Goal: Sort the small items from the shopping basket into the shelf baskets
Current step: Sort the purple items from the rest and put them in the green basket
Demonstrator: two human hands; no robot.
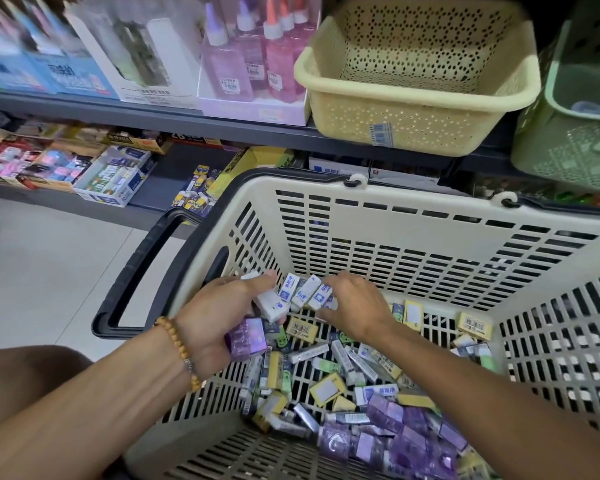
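A row of white-and-blue erasers (305, 294) is pinched between both hands over the shopping basket (430, 237). The left hand (222, 323) curls round several; the right hand (354, 310) presses the row's end. Squeezing evenly should carry them to the cream shelf basket (413, 109) above.

grey shelf (222, 128) carries a cream basket (420, 98), a green basket (565, 147), glue bottles (253, 60) and boxes (84, 60).
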